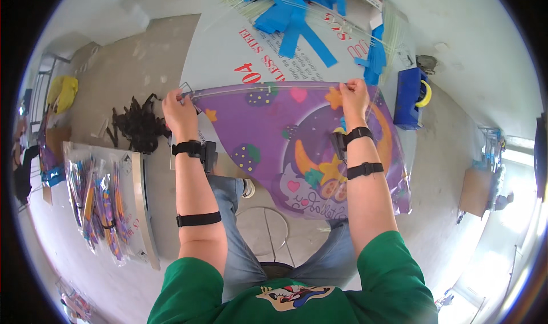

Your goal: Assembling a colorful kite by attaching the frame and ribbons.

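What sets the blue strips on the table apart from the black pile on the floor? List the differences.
The blue strips are bright blue, flat and ribbon-like, spread loosely on the grey table above the purple kite. The black pile is dark, tangled and bunched on the floor, left of the left hand. The strips lie beside thin pale rods; the pile lies alone. Neither is touched by a hand.

Kite (302, 147) on the table (217, 56), box (410, 98) right of it.

A glossy purple plastic kite sheet (297, 136) is seen, smooth and printed. Matt blue plastic ribbon strips (291, 16) and a brushed metal table sheet (222, 50) are shown.
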